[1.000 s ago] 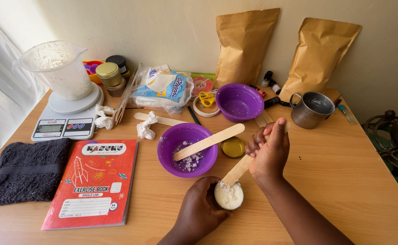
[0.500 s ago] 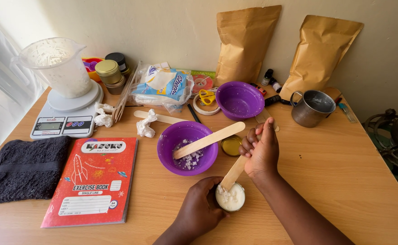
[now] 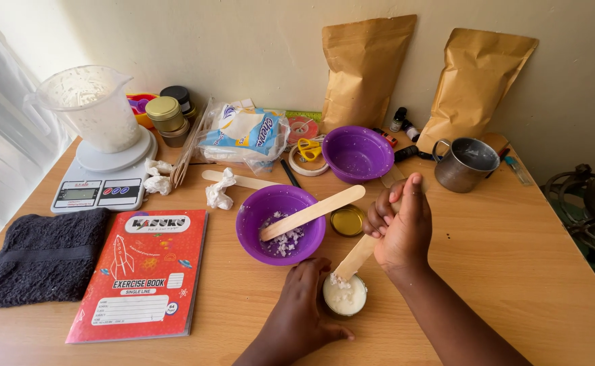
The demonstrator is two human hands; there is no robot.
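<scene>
Step in hand: left hand [image 3: 304, 308] grip clamped on small tin [image 3: 344, 296], right hand [image 3: 400, 227] grip clamped on wooden stick [image 3: 355, 257] tamping white flakes; next likely needs more from purple bowl [image 3: 280, 224].

- Small round tin [image 3: 345, 297]: full of white waxy stuff, upright on the wooden desk [image 3: 514, 257] near its front edge.
- Flat wooden stick [image 3: 356, 257]: pale, tilted, its lower tip dipped in the tin's white filling.

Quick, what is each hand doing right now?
Left hand: closed around the small tin.
Right hand: closed, holding a wooden stick in the tin.
</scene>
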